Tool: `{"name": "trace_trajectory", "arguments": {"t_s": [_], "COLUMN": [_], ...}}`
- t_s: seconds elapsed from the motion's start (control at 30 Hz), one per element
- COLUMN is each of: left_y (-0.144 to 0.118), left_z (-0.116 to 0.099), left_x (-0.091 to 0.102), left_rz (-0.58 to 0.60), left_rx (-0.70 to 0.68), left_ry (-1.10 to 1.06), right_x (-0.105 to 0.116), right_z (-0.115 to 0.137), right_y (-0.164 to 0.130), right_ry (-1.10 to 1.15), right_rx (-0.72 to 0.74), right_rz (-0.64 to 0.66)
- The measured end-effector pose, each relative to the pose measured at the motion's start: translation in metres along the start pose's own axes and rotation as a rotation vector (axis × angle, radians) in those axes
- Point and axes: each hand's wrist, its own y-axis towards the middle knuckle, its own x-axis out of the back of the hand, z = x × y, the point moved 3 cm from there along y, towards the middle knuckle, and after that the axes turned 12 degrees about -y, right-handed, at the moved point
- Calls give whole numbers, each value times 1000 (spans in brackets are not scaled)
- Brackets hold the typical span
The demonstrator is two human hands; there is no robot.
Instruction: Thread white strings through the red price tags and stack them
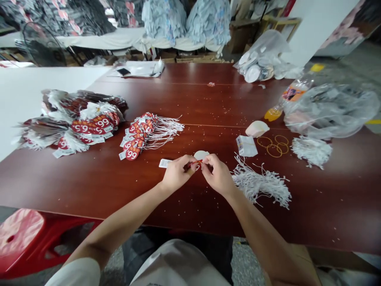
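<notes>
My left hand (177, 171) and my right hand (219, 174) meet above the table in front of me, both closed in a pinch on a red hang tag (197, 163). The fingers cover most of it. Just behind the fingertips shows a white rounded piece (201, 154). A small white label (164, 163) with print lies left of my left hand. Beside my right wrist is a loose bundle of white tag strings (258, 182). Further left, finished-looking red tags (135, 139) with white strings lie in an overlapping row.
Large bundles of red tags (89, 123) lie at the left. To the right are a label stack (247, 146), yellow rubber bands (274, 150), a second string bundle (312, 151), an orange drink bottle (293, 93) on its side and a plastic bag (333, 111). A red stool (38, 238) stands lower left.
</notes>
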Motion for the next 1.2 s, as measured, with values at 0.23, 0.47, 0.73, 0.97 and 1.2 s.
{"name": "trace_trajectory", "arguments": {"t_s": [0.23,0.47,0.73,0.97,1.2], "left_y": [-5,-9,-16,8,5], "left_z": [4,0,1,53,57], "left_x": [3,9,48,76,71], "left_rz": [59,157,519,450,419], "left_rx": [-85,-232,-210,-52,-12], "left_ry": [30,43,314,252,187], "right_x": [-9,-2,-7,-31,-42], "right_z": [8,-12,-22,11,7], "right_y": [1,8,5,-6,-1], "right_ry": [13,183,115,108,244], "right_rx": [-43,-120,-126,44,-46], "right_rz": [-14,272,346,376,334]}}
